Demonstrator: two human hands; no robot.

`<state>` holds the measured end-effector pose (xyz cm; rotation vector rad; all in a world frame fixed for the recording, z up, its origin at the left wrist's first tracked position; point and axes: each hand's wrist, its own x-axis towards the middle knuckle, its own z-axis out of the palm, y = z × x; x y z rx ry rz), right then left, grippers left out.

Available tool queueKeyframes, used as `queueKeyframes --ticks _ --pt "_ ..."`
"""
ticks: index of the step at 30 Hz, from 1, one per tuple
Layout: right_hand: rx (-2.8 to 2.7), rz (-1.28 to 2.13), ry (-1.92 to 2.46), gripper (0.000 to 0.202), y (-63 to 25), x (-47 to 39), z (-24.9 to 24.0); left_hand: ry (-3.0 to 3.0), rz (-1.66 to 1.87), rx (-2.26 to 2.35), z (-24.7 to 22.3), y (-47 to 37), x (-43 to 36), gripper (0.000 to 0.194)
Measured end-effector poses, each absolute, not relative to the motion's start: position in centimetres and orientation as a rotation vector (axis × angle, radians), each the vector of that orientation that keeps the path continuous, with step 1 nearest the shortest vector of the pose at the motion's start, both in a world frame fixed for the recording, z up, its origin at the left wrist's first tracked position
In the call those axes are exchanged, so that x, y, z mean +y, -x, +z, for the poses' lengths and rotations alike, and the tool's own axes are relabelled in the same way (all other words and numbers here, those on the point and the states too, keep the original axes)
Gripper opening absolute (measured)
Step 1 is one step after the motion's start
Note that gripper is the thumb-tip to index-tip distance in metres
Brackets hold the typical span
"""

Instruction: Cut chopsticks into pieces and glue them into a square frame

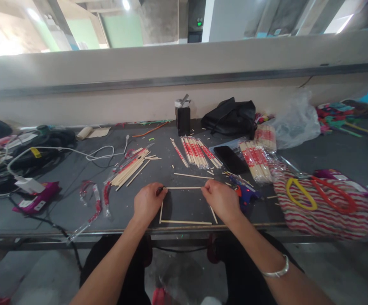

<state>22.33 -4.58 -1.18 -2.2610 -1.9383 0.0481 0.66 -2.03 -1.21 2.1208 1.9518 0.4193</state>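
Note:
A thin wooden stick (184,188) spans the space between my two hands. My left hand (149,201) pinches its left end, with a small dark spot at the fingertips. At the right end, my right hand (221,197) closes its fingers on the same stick. Below it, another stick (186,222) lies near the table's front edge. A side stick (161,212) runs down from my left hand and a second side stick (214,214) from my right, roughly outlining a rectangle. One loose stick (193,176) lies just beyond my hands.
Loose sticks (131,168) lie left, wrapped chopstick packets (196,151) ahead. A phone (231,159), a blue glue gun (247,191), and yellow-handled scissors (300,195) on striped cloth (330,220) are right. A bottle (184,118) and black bag (231,116) stand behind; a white cable (72,149) crosses the left.

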Motion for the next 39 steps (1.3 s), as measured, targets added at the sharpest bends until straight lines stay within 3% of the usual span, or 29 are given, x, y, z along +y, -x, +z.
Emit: queueKeyframes --ticks 39 --pt "-1.916 0.126 2.368 0.029 -21.9 -5.3 -0.6 -2.158 0.348 1.995 -1.4 -1.1 -2.1 0.025"
